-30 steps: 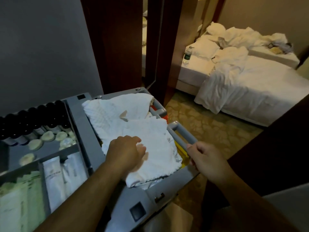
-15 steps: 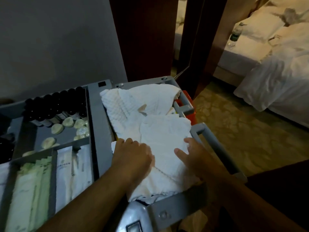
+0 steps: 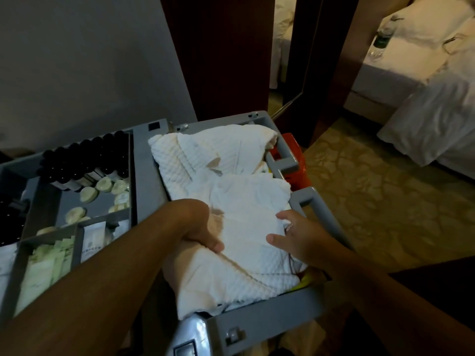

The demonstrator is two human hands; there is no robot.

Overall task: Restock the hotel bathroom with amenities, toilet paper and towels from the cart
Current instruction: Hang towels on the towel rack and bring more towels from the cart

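White waffle towels lie piled in the right bin of the grey cart. My left hand grips the near towel's left edge, thumb on top, fingers tucked under the fold. My right hand holds the same towel's right edge, thumb on top, fingers curled under it. In the cart's left trays sit dark small bottles, round wrapped soaps and pale amenity packets.
The grey cart handle runs along the bin's right side, with an orange item behind it. A dark wooden door frame stands beyond the cart. An unmade bed and patterned carpet lie to the right.
My right hand left the cart handle and came onto the towel's right edge. My left hand slid from on top of the towel to gripping its left edge. The view has moved closer.
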